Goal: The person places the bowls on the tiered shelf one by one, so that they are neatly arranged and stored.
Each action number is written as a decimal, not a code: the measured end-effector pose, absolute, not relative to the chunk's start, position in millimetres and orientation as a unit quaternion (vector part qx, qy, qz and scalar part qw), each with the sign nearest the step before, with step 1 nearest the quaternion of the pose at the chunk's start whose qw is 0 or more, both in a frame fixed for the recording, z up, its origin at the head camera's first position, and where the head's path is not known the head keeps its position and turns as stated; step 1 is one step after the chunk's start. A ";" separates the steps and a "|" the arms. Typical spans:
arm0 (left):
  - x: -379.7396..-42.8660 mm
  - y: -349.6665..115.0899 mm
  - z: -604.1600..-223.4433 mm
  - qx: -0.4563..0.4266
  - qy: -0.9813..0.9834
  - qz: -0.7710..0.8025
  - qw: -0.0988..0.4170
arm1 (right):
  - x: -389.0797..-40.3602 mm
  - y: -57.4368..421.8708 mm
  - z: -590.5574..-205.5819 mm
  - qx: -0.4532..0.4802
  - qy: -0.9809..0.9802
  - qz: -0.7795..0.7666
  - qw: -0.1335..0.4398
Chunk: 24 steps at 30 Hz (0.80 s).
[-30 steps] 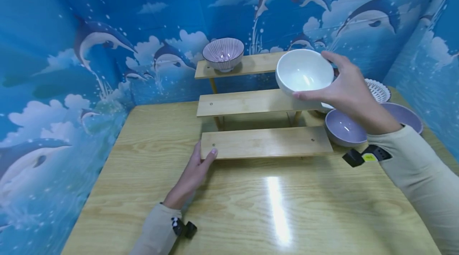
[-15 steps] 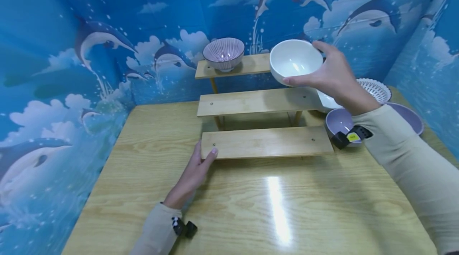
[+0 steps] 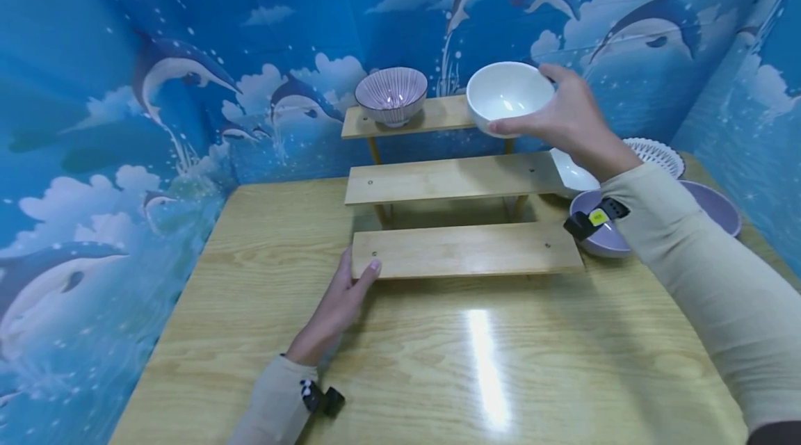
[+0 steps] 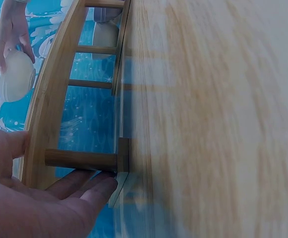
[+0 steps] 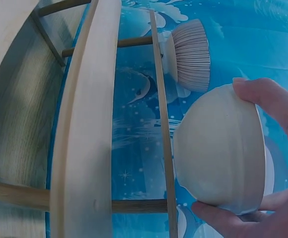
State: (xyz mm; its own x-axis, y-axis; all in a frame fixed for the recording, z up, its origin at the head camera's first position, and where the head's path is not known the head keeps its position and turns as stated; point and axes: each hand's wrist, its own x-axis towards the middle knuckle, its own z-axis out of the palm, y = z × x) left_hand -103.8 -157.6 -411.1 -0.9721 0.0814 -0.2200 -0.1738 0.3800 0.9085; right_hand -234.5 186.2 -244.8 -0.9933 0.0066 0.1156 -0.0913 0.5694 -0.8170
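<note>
My right hand [image 3: 572,115] grips a white bowl [image 3: 508,94] by its right side, thumb at the front and fingers at the back. The bowl is held over the right end of the top board [image 3: 441,113] of a three-step wooden shelf rack; in the right wrist view its base [image 5: 178,153] is right at that board. At the rack's lower left, my left hand [image 3: 334,302] holds the end of the bottom board [image 3: 466,250], thumb on top, fingers [image 4: 97,191] underneath. A purple-striped bowl [image 3: 391,96] stands upright on the top board's left end.
Right of the rack stand two purple bowls, one nearer [image 3: 603,243] and one farther right [image 3: 713,205]. Behind them are a white dish [image 3: 572,174] and a white openwork basket [image 3: 657,155]. Blue dolphin-print cloth [image 3: 300,28] hangs behind the wooden table [image 3: 263,257].
My right hand has carried the white bowl left and farther back, from over the middle board's right end to the top board. The left hand stays on the bottom board.
</note>
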 end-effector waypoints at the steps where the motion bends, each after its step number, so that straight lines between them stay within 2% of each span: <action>1: -103.8 -157.5 -411.0 -0.029 0.823 0.555 0.115 | -235.8 185.7 -244.5 0.024 -0.884 0.464 0.052; 24: -103.4 -158.2 -410.8 -0.022 0.819 0.563 0.111 | -262.2 167.6 -238.9 0.003 -0.900 0.433 0.044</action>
State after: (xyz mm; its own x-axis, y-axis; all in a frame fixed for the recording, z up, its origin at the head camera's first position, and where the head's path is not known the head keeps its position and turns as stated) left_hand -103.4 -158.2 -410.8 -0.9746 0.0884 -0.2058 -0.1604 0.3656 0.9169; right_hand -262.2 167.6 -238.9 -0.9961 0.0329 0.0819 -0.0434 0.6251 -0.7793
